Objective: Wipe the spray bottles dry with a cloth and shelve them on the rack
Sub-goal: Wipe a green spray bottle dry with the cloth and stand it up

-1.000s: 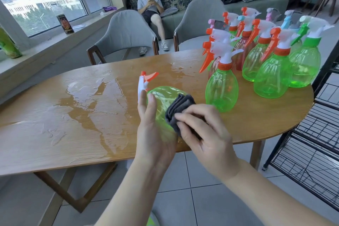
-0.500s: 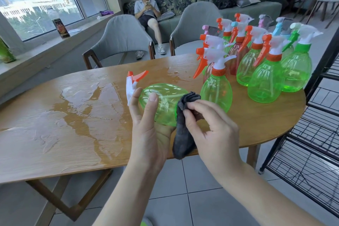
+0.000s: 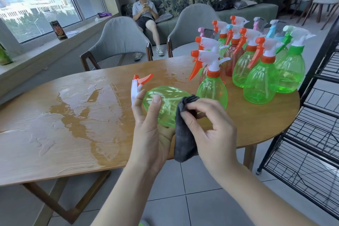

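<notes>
Hands at centre frame: left hand [image 3: 146, 130] grips a green spray bottle [image 3: 165, 104] lying sideways, nozzle pointing upper left; right hand [image 3: 211, 130] pinches a grey cloth [image 3: 183, 139] against its base, the rack [image 3: 311, 134] waiting far right.

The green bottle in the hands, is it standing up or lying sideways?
Sideways. The held green bottle lies tipped over in the left hand, its orange trigger pointing left.

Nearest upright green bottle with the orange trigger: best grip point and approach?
Judging by shape, take the nearest upright bottle at its narrow orange collar under the white head, coming from the near left. The trigger juts left, other bottles crowd behind and right, and the belly looks wide and possibly wet.
</notes>
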`<control>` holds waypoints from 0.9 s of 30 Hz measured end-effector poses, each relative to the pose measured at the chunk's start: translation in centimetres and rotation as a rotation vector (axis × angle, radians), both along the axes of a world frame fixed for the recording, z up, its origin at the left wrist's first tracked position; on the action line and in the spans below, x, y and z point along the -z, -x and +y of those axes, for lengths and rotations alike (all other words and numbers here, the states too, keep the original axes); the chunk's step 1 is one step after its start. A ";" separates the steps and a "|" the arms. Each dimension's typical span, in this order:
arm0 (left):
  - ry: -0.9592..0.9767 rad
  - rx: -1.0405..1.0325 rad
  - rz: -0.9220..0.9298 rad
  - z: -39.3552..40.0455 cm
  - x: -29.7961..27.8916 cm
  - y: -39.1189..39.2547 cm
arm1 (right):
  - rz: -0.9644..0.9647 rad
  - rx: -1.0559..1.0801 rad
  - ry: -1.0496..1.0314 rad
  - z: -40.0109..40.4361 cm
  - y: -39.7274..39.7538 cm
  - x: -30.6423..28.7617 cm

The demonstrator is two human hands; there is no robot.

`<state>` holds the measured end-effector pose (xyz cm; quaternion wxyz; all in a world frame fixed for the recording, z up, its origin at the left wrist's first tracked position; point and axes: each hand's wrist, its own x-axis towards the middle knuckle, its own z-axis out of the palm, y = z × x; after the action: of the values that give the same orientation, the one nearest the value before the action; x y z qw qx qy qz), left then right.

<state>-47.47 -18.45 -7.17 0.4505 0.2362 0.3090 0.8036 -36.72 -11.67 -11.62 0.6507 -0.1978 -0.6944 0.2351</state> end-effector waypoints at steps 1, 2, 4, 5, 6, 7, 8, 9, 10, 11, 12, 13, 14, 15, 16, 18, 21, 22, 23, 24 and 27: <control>0.003 0.007 0.000 0.0 -0.1 -0.1 | 0.012 0.027 -0.003 0.1 0.1 0.0; 0.004 0.004 0.001 0.0 -0.1 -0.1 | 0.016 0.048 -0.010 0.1 0.3 0.0; -0.014 -0.012 0.016 -0.1 -0.1 -0.1 | 0.032 0.057 0.011 0.0 0.6 0.0; -0.026 -0.019 0.022 -0.1 0.0 -0.1 | 0.055 0.043 0.048 0.0 0.6 0.0; -0.035 -0.026 0.028 -0.1 0.0 0.0 | 0.080 0.022 0.093 0.1 0.6 -0.1; -0.037 -0.034 0.039 -0.2 0.1 0.1 | 0.097 0.001 0.130 0.2 0.6 -0.1; -0.037 -0.043 0.056 -0.2 0.1 0.3 | 0.102 -0.018 0.156 0.4 0.5 -0.1; -0.034 -0.049 0.075 -0.3 0.3 0.5 | 0.098 -0.036 0.178 0.5 0.3 0.0; -0.029 -0.051 0.090 -0.4 0.4 0.6 | 0.094 -0.050 0.204 0.6 0.2 0.1; -0.021 -0.054 0.103 -0.5 0.5 0.8 | 0.091 -0.059 0.229 0.7 0.1 0.3; -0.018 -0.053 0.114 -0.6 0.6 0.9 | 0.087 -0.061 0.247 0.7 0.0 0.4; -0.015 -0.049 0.123 -0.7 0.6 1.0 | 0.080 -0.052 0.252 0.7 -0.1 0.5; -0.010 -0.039 0.132 -0.8 0.7 1.1 | 0.068 -0.035 0.243 0.8 -0.2 0.6; 0.001 -0.029 0.145 -0.9 0.8 1.3 | 0.056 -0.014 0.227 0.9 -0.3 0.7; 0.025 -0.022 0.169 -1.1 0.9 1.5 | 0.053 0.000 0.215 1.0 -0.5 0.7; 0.103 -0.031 0.313 -1.5 1.1 2.2 | 0.071 0.007 0.210 1.3 -0.9 0.4; 0.201 -0.067 0.760 -2.0 1.9 3.3 | 0.076 0.008 0.174 1.9 -1.5 -1.0; 0.196 -0.076 0.871 -2.2 2.1 3.4 | 0.064 0.015 0.149 2.0 -1.7 -1.6; 0.194 -0.076 0.947 -2.3 2.3 3.6 | 0.048 0.028 0.117 2.2 -1.9 -2.2; 0.199 -0.072 0.987 -2.3 2.4 3.8 | 0.027 0.042 0.078 2.4 -2.0 -2.8; 0.235 -0.046 1.040 -2.3 2.4 3.9 | -0.058 0.126 -0.076 3.3 -2.4 -4.1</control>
<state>-51.35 -20.72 -9.54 0.2436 0.5445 0.5844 0.5502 -34.35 -8.42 -7.51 0.6509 -0.2229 -0.7076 0.1611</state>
